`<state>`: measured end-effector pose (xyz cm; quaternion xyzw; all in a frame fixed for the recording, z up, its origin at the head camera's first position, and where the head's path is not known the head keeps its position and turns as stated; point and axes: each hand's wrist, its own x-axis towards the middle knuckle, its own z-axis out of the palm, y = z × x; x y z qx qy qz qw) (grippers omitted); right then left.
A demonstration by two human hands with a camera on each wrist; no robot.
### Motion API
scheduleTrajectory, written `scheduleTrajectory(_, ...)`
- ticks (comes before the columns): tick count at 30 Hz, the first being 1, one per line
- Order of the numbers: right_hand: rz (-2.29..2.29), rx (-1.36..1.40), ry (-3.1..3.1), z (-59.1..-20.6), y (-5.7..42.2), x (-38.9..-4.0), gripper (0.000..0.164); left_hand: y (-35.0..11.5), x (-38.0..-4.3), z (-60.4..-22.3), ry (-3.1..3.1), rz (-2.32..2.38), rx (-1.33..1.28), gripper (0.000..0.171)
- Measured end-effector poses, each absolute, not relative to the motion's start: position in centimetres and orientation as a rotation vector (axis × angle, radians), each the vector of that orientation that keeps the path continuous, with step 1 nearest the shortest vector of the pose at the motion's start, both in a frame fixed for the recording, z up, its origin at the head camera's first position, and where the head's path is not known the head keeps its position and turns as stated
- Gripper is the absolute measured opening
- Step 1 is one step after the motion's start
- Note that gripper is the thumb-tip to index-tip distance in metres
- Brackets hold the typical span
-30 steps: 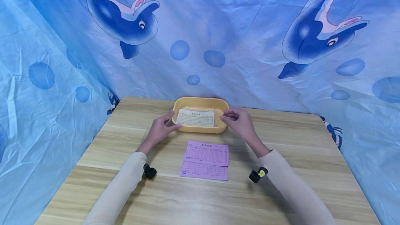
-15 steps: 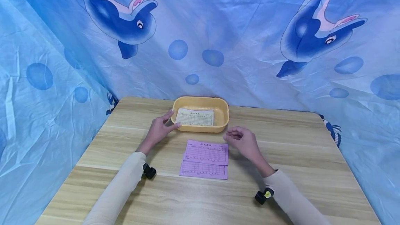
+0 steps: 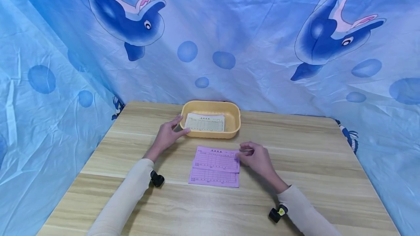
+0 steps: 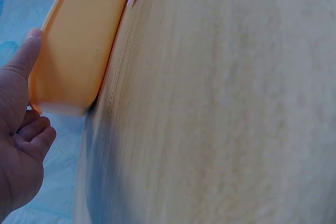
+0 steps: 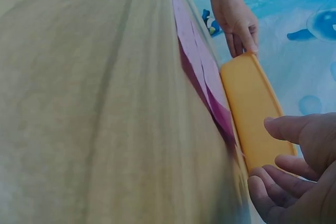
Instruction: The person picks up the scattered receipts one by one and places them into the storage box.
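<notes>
A yellow plastic basket [image 3: 232, 119] sits near the table's far edge. My left hand [image 3: 166, 136] holds its left end, thumb over the front rim and fingers at the side; in the left wrist view the thumb lies against the orange-looking wall. Inside the basket lie white printed slips [image 3: 205, 122], with a purple edge showing behind. Two purple printed slips [image 3: 216, 160] overlap on the table in front. Over the upper slip's right edge hovers my right hand [image 3: 259, 158], fingers loosely bent. In the right wrist view its thumb and fingers are apart, with nothing between them.
The wood-grain table [image 3: 311, 156] extends to both sides and toward me. Blue cloth [image 3: 256, 39] printed with dolphins hangs behind it and along the left. A black wrist camera [image 3: 157, 179] is strapped over the left sleeve, another [image 3: 277, 213] over the right.
My right hand has left the basket's right end and come down toward me, to the right edge of the purple slips. The left hand has stayed on the basket.
</notes>
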<state>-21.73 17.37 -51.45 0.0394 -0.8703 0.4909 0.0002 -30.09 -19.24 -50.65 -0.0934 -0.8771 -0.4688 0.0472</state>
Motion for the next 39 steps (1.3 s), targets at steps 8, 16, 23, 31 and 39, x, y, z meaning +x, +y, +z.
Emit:
scheduleTrajectory(8,1.498,0.142,-2.781,-51.8,17.2,-21.7,0.044,-19.3,-30.1,-50.6,-2.664,-1.449,-0.3,0.088)
scheduleTrajectory(16,1.366,0.181,-2.841,-52.0,16.7,-22.3,0.05,-19.5,-30.2,-50.6,-2.663,-1.451,-0.304,0.09)
scheduleTrajectory(23,1.345,0.164,-2.888,-52.2,16.3,-22.5,0.049,-19.5,-30.1,-50.6,-2.661,-1.464,-0.306,0.088)
scheduleTrajectory(31,1.419,0.151,-2.874,-52.3,16.2,-22.5,0.039,-19.4,-30.2,-50.6,-2.663,-1.471,-0.306,0.09)
scheduleTrajectory(39,1.476,0.233,-2.829,-51.9,16.4,-22.4,0.018,-19.5,-30.2,-50.7,-2.665,-1.468,-0.308,0.091)
